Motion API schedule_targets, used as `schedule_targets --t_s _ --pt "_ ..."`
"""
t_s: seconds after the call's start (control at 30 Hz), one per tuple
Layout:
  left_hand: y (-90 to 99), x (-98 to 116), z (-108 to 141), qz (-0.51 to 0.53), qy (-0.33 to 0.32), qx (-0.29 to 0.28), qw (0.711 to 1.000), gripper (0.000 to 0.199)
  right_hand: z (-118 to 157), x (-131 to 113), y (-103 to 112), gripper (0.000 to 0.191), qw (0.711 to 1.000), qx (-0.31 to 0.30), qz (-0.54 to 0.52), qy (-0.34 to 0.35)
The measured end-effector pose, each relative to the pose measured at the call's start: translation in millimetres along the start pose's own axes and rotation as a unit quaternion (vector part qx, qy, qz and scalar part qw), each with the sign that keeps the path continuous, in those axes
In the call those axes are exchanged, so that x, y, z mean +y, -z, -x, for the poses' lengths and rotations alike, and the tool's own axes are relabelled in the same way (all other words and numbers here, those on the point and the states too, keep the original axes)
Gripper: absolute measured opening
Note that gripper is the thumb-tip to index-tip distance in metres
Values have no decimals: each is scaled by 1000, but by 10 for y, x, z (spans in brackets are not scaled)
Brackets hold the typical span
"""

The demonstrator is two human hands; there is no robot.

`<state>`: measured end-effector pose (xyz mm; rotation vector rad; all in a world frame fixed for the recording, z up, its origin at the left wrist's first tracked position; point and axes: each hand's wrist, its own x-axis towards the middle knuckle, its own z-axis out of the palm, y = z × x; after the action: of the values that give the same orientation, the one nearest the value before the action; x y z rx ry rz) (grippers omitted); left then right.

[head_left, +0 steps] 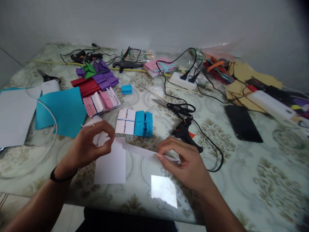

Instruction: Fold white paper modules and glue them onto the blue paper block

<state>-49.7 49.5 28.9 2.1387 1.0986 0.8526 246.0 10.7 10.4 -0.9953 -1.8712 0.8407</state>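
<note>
My right hand (pixel 181 158) pinches a narrow white paper strip (pixel 141 150) between thumb and fingers. The strip slants up to the left, its far end near a white sheet (pixel 110 164) lying on the table. Above the left part of that sheet is my left hand (pixel 96 141), its thumb and index finger curled together in a ring; whatever may be between the tips is too small to make out. Just beyond the hands lie folded white pieces (pixel 125 120) beside folded blue pieces (pixel 143 123).
Scissors (pixel 178 108), a glue gun (pixel 185 132) with its cord and a black phone (pixel 243 123) are on the right. A power strip (pixel 183 80) stands behind. Blue paper (pixel 61 111) and folded purple pieces (pixel 105 79) lie at the left.
</note>
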Motion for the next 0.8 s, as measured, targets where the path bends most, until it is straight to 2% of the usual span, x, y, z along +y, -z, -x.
schedule_targets --t_s 0.07,0.13,0.27,0.53,0.8 --pt "-68 -6 9 1 -6 3 1000 16 6 2 -28 16 1000 -6 13 6" --pt "-166 3 19 12 -35 -29 999 27 13 4 -77 15 1000 -8 20 16" --pt "-321 33 30 23 -106 -31 994 11 19 20 -165 12 999 -12 22 35" --pt "-457 120 78 -54 -135 -49 988 13 18 -15 -285 11 993 7 92 76" --pt "-558 177 106 -51 -177 -70 980 15 55 -73 -429 15 986 -6 141 88"
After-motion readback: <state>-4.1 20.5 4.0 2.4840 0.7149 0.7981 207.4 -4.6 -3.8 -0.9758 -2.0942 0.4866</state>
